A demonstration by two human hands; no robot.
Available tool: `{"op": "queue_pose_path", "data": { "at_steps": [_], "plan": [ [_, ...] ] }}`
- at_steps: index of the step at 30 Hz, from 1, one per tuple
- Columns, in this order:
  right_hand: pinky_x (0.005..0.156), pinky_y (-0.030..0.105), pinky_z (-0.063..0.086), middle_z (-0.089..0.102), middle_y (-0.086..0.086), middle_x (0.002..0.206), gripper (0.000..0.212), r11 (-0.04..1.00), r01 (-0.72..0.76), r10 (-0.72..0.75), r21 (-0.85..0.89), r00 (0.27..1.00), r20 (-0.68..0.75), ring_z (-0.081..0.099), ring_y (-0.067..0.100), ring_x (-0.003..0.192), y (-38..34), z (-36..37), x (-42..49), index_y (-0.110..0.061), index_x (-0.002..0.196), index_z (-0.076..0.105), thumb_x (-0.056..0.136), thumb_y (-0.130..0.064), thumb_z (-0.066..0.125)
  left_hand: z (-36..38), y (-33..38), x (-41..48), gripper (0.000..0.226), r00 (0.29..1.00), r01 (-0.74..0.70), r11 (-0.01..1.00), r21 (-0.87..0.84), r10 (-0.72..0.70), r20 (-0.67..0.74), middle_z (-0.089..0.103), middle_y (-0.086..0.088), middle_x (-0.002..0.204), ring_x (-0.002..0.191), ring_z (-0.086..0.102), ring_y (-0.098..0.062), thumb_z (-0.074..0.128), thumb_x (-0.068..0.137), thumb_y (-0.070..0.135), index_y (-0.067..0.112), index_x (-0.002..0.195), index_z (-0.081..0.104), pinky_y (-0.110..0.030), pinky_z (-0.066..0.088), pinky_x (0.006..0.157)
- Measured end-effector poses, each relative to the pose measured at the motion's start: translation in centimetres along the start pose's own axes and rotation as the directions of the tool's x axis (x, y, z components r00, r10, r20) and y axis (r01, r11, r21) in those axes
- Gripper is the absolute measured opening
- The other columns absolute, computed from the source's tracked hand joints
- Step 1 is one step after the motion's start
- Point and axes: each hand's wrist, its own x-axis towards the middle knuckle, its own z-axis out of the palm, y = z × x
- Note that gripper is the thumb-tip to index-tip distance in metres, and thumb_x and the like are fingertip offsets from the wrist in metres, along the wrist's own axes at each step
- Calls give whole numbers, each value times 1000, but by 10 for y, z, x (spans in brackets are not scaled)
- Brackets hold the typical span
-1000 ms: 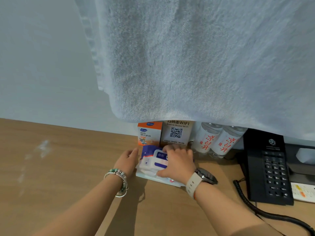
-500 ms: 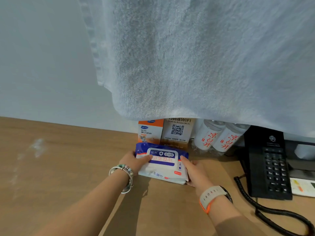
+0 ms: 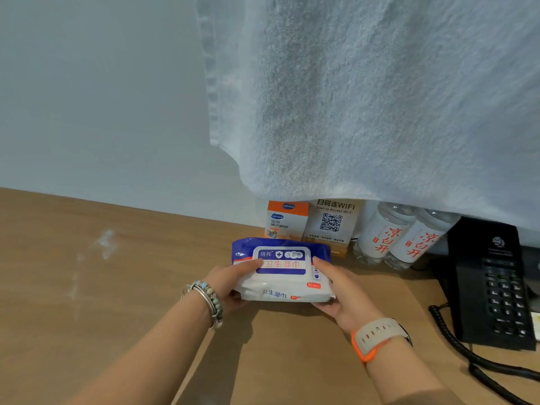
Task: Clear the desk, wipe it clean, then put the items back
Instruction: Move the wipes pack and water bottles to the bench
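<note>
A blue and white wet-wipes pack point(image 3: 282, 276) is held just above the wooden desk point(image 3: 122, 290), tilted toward me. My left hand point(image 3: 230, 283) grips its left end with the thumb on top. At the pack's right end my right hand point(image 3: 343, 293) grips it, thumb on top and fingers beneath. Behind the pack, by the wall, stand an orange and white box point(image 3: 286, 220) and a WiFi QR sign point(image 3: 331, 222).
Two water bottles point(image 3: 400, 236) with red lettering stand right of the sign. A black telephone point(image 3: 493, 285) with a coiled cord point(image 3: 447, 331) lies at the right. A large white towel point(image 3: 380, 97) hangs over the back of the desk. Pale smears point(image 3: 102, 244) mark the desk's left part.
Both hands shifted from lying over the pack to gripping its two ends. The pack rose from the desk and came toward me, with its label now facing up.
</note>
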Motion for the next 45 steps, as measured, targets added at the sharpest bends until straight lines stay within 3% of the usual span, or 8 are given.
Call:
{"op": "queue_pose_path", "data": {
  "at_steps": [3, 7, 11, 20, 31, 37, 41, 45],
  "plan": [
    [62, 35, 52, 73, 9, 89, 26, 999, 23, -20, -36, 997, 71, 69, 24, 80, 5, 20, -11, -13, 101, 57, 81, -23, 71, -19, 0, -21, 76, 998, -55, 998, -31, 55, 5, 69, -18, 105, 101, 65, -35, 82, 48, 21, 2, 117, 58, -49, 50, 92],
    [61, 34, 54, 72, 7, 88, 31, 994, 64, -45, -89, 979, 199, 70, 23, 77, 9, 44, -28, -16, 103, 55, 79, -23, 73, -40, -8, -56, 60, 989, -135, 985, -105, 128, -74, 69, -19, 106, 100, 65, -35, 78, 62, 14, 0, 118, 58, -46, 53, 87],
    [57, 31, 53, 72, 5, 88, 30, 983, 97, -39, -157, 942, 334, 71, 20, 74, 20, 63, -47, -20, 105, 55, 80, -23, 71, -57, -30, -97, 32, 963, -206, 955, -214, 159, -217, 72, -15, 92, 69, 70, -24, 69, 80, 7, 1, 110, 60, -34, 58, 56],
    [56, 30, 49, 74, 8, 84, 33, 934, 107, 119, -341, 807, 578, 70, 22, 70, 74, 137, -109, -8, 108, 57, 81, -20, 72, -137, -93, -194, 27, 850, -354, 869, -346, 145, -507, 73, -12, 87, 63, 70, -21, 70, 80, 10, 4, 105, 62, -30, 57, 51],
    [52, 29, 53, 72, 7, 87, 29, 843, 191, 294, -503, 619, 728, 70, 17, 65, 147, 283, -200, -15, 104, 52, 83, -22, 70, -280, -137, -298, 34, 677, -538, 752, -381, 117, -726, 73, -15, 90, 81, 68, -27, 72, 78, 14, 3, 107, 59, -40, 55, 70],
    [53, 31, 54, 70, 5, 93, 43, 819, 266, 305, -509, 548, 778, 71, 17, 65, 210, 391, -272, -23, 118, 41, 85, -22, 68, -395, -160, -364, 56, 596, -605, 694, -390, 70, -800, 73, -14, 93, 86, 70, -29, 78, 66, 20, 6, 116, 55, -44, 55, 77],
    [60, 35, 57, 69, 6, 95, 29, 813, 309, 302, -494, 502, 810, 71, 20, 73, 251, 452, -315, -28, 105, 43, 87, -23, 65, -458, -171, -403, 42, 551, -632, 671, -387, 37, -834, 73, -13, 91, 87, 69, -28, 74, 76, 18, 6, 111, 56, -45, 53, 85],
    [63, 33, 57, 67, 2, 93, 32, 800, 322, 318, -507, 489, 812, 70, 17, 75, 290, 502, -340, -25, 111, 42, 88, -24, 65, -512, -178, -427, 29, 534, -644, 652, -401, 7, -845, 74, -12, 87, 86, 68, -27, 72, 79, 16, 6, 104, 59, -43, 52, 86]
  ]
}}
